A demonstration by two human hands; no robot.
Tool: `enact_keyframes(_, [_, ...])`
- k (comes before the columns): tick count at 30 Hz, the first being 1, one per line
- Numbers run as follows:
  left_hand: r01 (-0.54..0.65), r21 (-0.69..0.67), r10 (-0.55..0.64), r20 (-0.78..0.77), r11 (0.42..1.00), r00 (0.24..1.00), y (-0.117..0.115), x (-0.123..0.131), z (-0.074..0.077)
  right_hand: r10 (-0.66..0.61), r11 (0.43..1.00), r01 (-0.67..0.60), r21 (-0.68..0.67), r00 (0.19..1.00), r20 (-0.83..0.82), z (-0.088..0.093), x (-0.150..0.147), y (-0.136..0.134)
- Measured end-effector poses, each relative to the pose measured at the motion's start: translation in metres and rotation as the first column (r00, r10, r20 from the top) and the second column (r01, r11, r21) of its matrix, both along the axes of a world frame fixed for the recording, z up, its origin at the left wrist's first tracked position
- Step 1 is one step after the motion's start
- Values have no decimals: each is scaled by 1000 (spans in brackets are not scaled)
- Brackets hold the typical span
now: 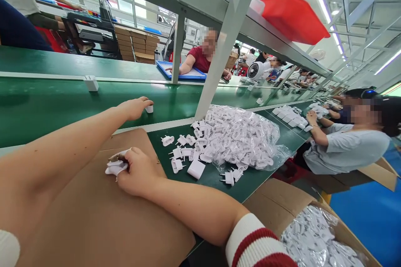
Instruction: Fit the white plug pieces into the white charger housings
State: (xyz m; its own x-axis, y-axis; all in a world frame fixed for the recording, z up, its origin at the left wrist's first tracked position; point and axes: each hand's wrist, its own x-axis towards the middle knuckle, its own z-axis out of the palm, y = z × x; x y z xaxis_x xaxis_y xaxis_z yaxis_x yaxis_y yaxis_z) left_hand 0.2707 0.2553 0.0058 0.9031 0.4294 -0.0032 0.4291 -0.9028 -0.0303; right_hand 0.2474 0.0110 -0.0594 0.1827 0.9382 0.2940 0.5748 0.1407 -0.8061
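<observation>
While bag [282,153] holds plug parts [233,135] — box [278,200] too.

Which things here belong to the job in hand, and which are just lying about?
Seemingly the job's:
white block at left hand
white piece in right hand
heap of plug parts

Seemingly just about:
red bin
white fan
stacked cartons

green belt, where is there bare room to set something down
The belt is bare between the left hand and upright white block, also between the white piece under that hand and the slanted post. Crowded: bench around bagged plugs.
</observation>
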Motion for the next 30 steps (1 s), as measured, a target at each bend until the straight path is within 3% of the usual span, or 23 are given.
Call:
enact_keyframes(4, [3,-12,-3,15,1000,1000,3,-1,4,-2,1000,2,-2,1000,0,1,-1,-1])
enact_keyframes(11, [-119,31,118,24,992,993,-3,-21,4,-1,998,9,66,993,-116,-12,-4,3])
enact_keyframes(14, [-124,50,120,75,991,990,-10,-45,5,26,995,10,98,934,-357,-15,-6,5])
enact_keyframes(16, [-117,32,112,140,993,984,-20,-69,6,20,995,43,93,811,-585,-12,-6,7])
enact_keyframes(18, [-144,-14,143,214,990,966,-36,-98,6,-14,991,107,80,678,-735,-6,-6,8])
enact_keyframes(23, [-281,-311,385,354,908,852,-106,-173,-2,-128,976,214,-22,495,-860,13,2,1])
enact_keyframes(26, [-246,-460,439,380,853,814,-154,-200,-14,-122,991,104,-89,381,-916,21,6,-10])
enact_keyframes(30, [-121,-487,371,459,865,807,-196,-208,-28,-102,991,-54,-126,320,-942,27,5,-23])
